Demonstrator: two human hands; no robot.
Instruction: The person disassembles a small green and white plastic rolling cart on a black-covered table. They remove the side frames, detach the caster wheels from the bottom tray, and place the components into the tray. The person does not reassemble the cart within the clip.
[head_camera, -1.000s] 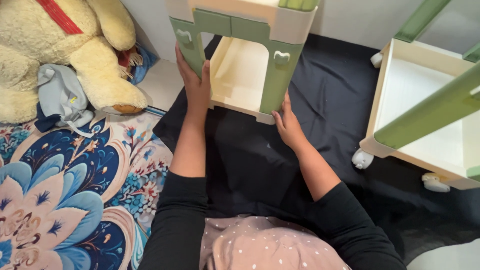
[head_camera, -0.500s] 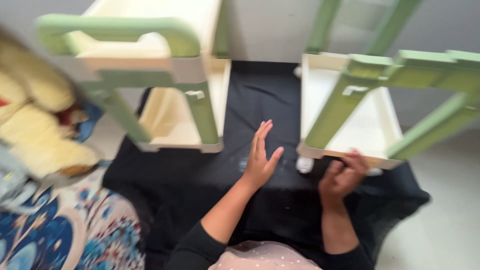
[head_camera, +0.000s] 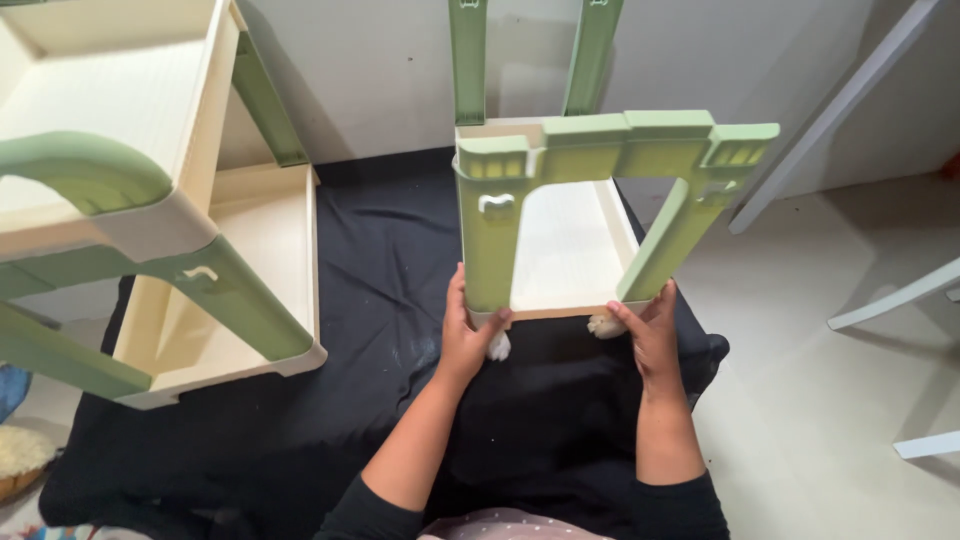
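The green-and-cream cart (head_camera: 590, 200) stands on small white wheels (head_camera: 603, 325) atop a loose black cloth (head_camera: 380, 300), so it could roll away from the person or tip toward the wall, since both grips sit low, at its near bottom corners. The left hand (head_camera: 468, 335) is curled around the foot of the near left green post, thumb across its front. The right hand (head_camera: 650, 335) is closed the same way on the right corner beside a wheel. A second cart (head_camera: 160, 200) stands well apart to the left.
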